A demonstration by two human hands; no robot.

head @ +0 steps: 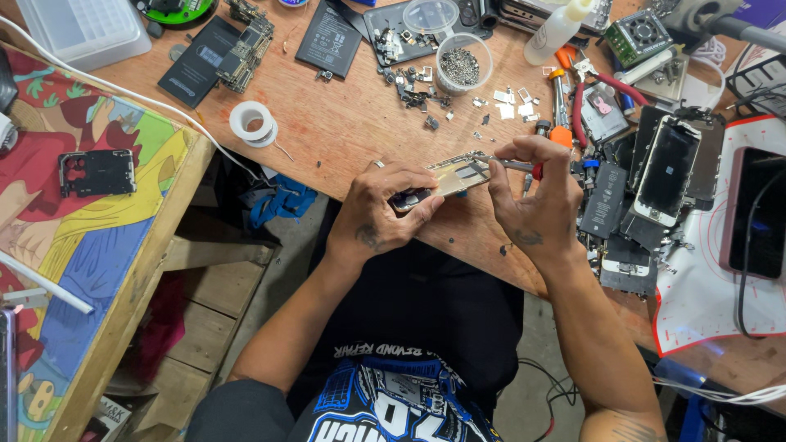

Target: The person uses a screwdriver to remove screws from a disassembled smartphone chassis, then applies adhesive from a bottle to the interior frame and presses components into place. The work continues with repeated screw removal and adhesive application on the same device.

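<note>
My left hand point(383, 206) grips the near end of an opened phone frame point(449, 175), holding it tilted just above the wooden workbench point(344, 131). Pinched in my right hand point(536, 192) are metal tweezers point(509, 164), whose tip touches the inside of the frame near its far end. Both hands are close together at the bench's front edge.
Several phone batteries point(329, 37), circuit boards, small metal shields and a cup of screws point(461, 65) litter the bench. A tape roll point(252, 121) lies to the left. Phone screens point(665, 168) and cutters point(583, 94) crowd the right. At left stands a table with a colourful cover point(82, 205).
</note>
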